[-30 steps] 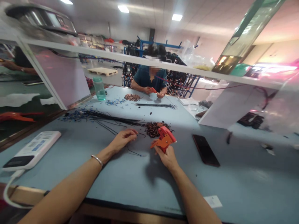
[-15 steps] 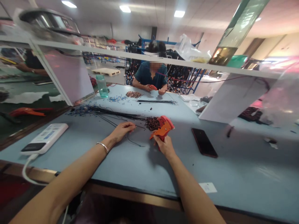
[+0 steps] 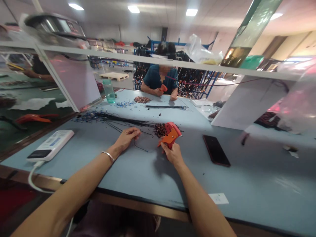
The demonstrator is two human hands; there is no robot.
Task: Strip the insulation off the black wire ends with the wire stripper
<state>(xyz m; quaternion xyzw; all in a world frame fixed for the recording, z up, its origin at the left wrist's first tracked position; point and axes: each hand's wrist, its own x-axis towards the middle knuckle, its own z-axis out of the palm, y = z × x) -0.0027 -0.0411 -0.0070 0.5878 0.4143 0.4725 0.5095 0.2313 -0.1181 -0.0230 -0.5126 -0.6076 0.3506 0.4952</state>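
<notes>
My left hand (image 3: 128,136) is closed in a pinch on a thin black wire (image 3: 140,147), whose loose end droops onto the table below the fingers. In my right hand (image 3: 173,153) is an orange and red wire stripper (image 3: 171,134), its head tilted up and to the right. My fingers wrap round its handles. The tool's head is apart from the wire. Behind it lies a pile of small dark cut pieces (image 3: 159,130). A bundle of black wires (image 3: 120,119) stretches across the table beyond my left hand.
A white power bank (image 3: 50,146) with a cable lies at the left, a phone (image 3: 216,150) at the right. Across the table (image 3: 138,177) a co-worker (image 3: 160,77) holds another orange tool. A green bottle (image 3: 109,91) stands by the left partition, and a white shelf bar (image 3: 138,58) crosses above.
My left hand has shifted slightly left with the wire still pinched. The stripper stays in my right hand, nearly unmoved. The co-worker's orange tool is raised and turned.
</notes>
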